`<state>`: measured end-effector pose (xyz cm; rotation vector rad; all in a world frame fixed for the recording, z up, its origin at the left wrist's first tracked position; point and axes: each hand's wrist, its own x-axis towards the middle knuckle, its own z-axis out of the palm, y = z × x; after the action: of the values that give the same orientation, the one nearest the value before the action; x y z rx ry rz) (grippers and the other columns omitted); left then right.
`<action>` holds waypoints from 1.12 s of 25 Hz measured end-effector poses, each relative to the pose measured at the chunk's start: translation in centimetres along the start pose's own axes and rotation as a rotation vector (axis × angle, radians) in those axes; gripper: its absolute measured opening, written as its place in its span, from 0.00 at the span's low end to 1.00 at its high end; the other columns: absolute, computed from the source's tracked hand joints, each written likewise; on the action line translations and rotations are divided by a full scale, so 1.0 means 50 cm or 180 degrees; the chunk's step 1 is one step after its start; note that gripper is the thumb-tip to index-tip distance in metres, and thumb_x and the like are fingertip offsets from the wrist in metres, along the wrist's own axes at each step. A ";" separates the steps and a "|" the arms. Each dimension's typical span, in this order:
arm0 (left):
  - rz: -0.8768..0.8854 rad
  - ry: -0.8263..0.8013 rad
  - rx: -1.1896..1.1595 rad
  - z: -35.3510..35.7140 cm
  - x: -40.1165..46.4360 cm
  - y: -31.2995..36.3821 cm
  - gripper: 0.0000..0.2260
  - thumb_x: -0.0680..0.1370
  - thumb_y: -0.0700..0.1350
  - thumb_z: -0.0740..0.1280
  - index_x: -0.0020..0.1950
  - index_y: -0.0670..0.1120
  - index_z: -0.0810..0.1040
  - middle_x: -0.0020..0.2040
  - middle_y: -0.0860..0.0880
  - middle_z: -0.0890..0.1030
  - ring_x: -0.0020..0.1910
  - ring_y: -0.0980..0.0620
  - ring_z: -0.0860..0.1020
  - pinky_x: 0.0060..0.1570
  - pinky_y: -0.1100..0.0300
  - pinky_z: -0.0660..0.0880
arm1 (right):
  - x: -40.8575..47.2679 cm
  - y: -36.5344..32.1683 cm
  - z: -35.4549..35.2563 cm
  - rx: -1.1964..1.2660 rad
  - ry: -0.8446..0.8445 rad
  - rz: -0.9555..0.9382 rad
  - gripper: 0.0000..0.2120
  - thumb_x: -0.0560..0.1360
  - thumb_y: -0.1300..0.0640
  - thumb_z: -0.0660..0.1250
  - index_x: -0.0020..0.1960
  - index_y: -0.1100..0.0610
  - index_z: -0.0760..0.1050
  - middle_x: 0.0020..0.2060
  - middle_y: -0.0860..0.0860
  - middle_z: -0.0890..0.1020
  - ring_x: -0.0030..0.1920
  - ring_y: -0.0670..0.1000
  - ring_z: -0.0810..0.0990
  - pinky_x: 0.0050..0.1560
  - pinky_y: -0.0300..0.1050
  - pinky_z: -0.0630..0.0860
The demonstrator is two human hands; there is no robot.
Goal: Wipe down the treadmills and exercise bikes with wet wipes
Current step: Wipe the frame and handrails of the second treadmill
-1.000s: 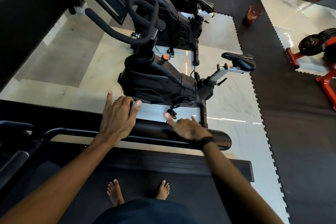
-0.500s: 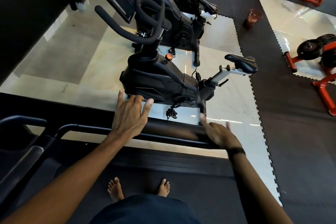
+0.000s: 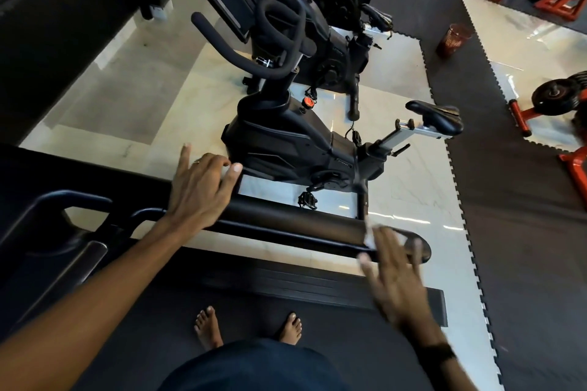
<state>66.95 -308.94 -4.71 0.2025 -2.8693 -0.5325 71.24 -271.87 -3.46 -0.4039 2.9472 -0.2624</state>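
I stand barefoot on a black treadmill belt (image 3: 152,336). Its black side handrail (image 3: 295,219) runs across in front of me. My left hand (image 3: 200,190) rests on the rail with fingers spread and straight. At the rail's right end my right hand (image 3: 394,273) is motion-blurred, its fingers straight. A white wet wipe (image 3: 369,236) shows at its fingertips against the rail. Beyond the rail stands a black exercise bike (image 3: 286,143) with its saddle (image 3: 435,116) to the right. A second bike (image 3: 330,28) is behind it.
A reddish cup (image 3: 452,38) stands on the dark rubber floor mat at the upper right. Orange racks with black weight plates (image 3: 552,97) sit at the right edge. Pale tiled floor lies under the bikes. A dark wall runs along the left.
My right hand has slid rightward along the handrail to its end and drawn back toward me. My left hand has stayed on the rail, almost unmoved.
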 end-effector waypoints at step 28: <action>-0.0418 -0.0053 -0.0272 -0.004 -0.008 -0.012 0.30 0.82 0.60 0.40 0.54 0.44 0.76 0.52 0.45 0.82 0.54 0.44 0.80 0.76 0.41 0.51 | 0.132 -0.437 0.047 -0.0016 -0.0623 -0.1099 0.39 0.80 0.35 0.36 0.80 0.60 0.54 0.79 0.57 0.58 0.80 0.55 0.51 0.79 0.54 0.36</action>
<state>67.43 -309.47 -4.81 0.3757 -2.8558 -0.6827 70.89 -294.80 -2.40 -0.8867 2.6743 -0.2393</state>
